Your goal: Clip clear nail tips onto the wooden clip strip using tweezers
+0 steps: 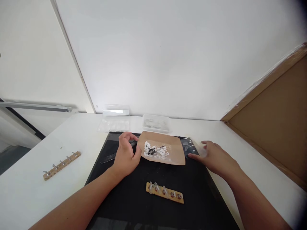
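Nearest us, in the lower middle of the frame, a wooden strip with clips (165, 192) lay on the black board (134, 209). Above it, at the centre, was the brown paper (177, 151), its edges slightly curled, bearing loose white and dark bits (165, 152). We judged it light and bendy, easy to crease; a tilt would probably have sent the bits sliding. The left and right edges looked the best places for us to take hold, level and without squeezing.

Our left hand (126, 156) was at the paper's left edge, thumb and forefinger curved with a gap between them; we could not tell how firmly they touched it. Our right hand (214, 158) was spread and held nothing, just beyond the right edge, near small clear pieces (186, 145). Farther out, a clear container (156, 123) sat behind the paper on the white counter (201, 127).
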Motion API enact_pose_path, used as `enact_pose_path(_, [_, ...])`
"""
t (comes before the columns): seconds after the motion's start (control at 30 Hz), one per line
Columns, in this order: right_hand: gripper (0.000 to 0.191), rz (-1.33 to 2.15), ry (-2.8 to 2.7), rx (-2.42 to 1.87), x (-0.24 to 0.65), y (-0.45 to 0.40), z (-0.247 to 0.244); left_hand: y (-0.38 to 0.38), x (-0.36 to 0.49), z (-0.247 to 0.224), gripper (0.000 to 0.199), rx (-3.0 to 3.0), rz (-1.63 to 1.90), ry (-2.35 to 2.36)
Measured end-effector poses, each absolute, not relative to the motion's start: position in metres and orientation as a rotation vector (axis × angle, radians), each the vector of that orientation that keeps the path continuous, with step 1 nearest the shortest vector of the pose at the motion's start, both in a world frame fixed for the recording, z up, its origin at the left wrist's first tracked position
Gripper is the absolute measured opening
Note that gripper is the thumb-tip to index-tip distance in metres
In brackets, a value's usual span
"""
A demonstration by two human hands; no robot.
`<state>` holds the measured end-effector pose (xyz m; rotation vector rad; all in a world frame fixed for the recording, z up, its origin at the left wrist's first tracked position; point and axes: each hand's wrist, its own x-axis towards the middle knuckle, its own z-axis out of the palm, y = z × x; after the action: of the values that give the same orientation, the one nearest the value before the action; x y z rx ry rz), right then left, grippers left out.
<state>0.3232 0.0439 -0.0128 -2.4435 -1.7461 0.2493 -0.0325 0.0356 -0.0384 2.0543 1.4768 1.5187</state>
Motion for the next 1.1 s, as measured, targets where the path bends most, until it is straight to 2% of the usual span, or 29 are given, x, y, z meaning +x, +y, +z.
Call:
enact_pose_path(0.17, [0.111, 0.276, -1.671, -2.426, 0.320, 0.047, -0.015, 0.036, -0.032, -0.038, 0.040, 2.083, 1.449, 1.439])
enact_pose_path(0.3, [0.115, 0.260, -1.534, -2.391, 0.320, 0.053, -0.019, 0.036, -0.032, -0.037, 0.039, 2.089, 1.452, 1.404])
enact_pose_path(0.63, [0.124, 0.343, -1.647, -2.268, 0.329, 0.053, -0.021, 0.035, -0.030, -0.036, 0.043, 2.076, 1.464, 1.400])
enact_pose_path(0.83, [0.134, 0.561, -1.875, -2.148, 0.352, 0.044, -0.014, 0.035, -0.031, -0.037, 0.042, 2.071, 1.464, 1.414])
enact_pose_path(1.1, [0.122, 0.634, -1.974, -2.051, 0.378, 0.043, -0.015, 0.035, -0.031, -0.037, 0.041, 2.057, 1.436, 1.361])
